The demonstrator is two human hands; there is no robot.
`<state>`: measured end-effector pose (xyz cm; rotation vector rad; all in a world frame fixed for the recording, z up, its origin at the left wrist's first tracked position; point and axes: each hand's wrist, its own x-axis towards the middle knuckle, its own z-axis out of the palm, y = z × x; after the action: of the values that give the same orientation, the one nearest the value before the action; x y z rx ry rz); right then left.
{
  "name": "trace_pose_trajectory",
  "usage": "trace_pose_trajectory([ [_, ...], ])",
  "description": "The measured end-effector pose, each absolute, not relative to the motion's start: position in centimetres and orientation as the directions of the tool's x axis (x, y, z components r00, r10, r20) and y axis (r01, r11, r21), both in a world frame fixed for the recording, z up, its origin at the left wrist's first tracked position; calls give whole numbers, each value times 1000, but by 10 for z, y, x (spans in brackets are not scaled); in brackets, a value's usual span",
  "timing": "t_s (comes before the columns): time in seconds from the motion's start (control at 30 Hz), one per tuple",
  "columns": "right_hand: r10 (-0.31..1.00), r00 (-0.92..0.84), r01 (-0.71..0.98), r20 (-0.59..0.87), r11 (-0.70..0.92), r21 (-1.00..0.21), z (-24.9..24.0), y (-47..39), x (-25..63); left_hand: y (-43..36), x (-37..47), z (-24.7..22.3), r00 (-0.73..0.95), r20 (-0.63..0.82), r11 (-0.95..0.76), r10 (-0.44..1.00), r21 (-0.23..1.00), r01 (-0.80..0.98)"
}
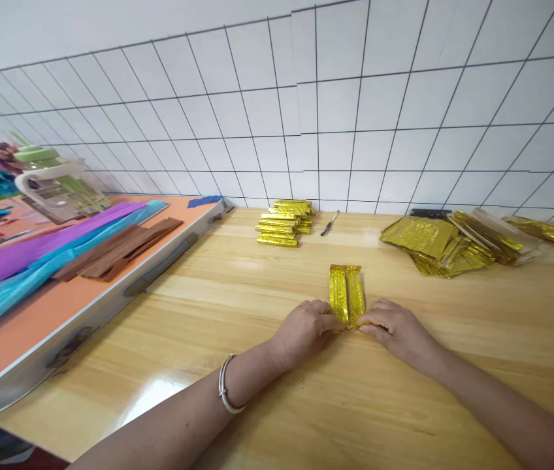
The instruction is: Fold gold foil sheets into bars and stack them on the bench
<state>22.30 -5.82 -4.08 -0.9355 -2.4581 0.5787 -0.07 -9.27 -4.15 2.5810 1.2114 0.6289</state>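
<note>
A sheet of gold foil paper (340, 290) lies on the wooden table, its two long sides folded in so that they nearly meet along a dark middle seam. At its near left corner my left hand (310, 326), with a silver bangle on the wrist, pinches the edge. My right hand (389, 328) pinches the near right corner in the same way. Both sets of fingertips are close together at the near edge and partly cover it. Farther back, several narrow gold foil rolls (277, 228) are piled near the wall.
A pen (329, 223) lies beside the rolls. Stacks of flat gold foil sheets (419, 236) are at the back right. To the left, a raised orange board (110, 297) carries brown crepe paper strips (125, 251), purple and blue strips, and a clear jug (68, 189).
</note>
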Motion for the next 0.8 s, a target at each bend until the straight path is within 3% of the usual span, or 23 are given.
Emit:
trace_pose_trajectory([
  [0.53,731,-658,554,183,634,-540,-31,-60,216,-85,10,-41,496,222,-543,840,357,760],
  [0.8,730,-662,576,167,639,-509,-31,-61,214,-80,-2,-34,585,192,-594,788,492,637],
])
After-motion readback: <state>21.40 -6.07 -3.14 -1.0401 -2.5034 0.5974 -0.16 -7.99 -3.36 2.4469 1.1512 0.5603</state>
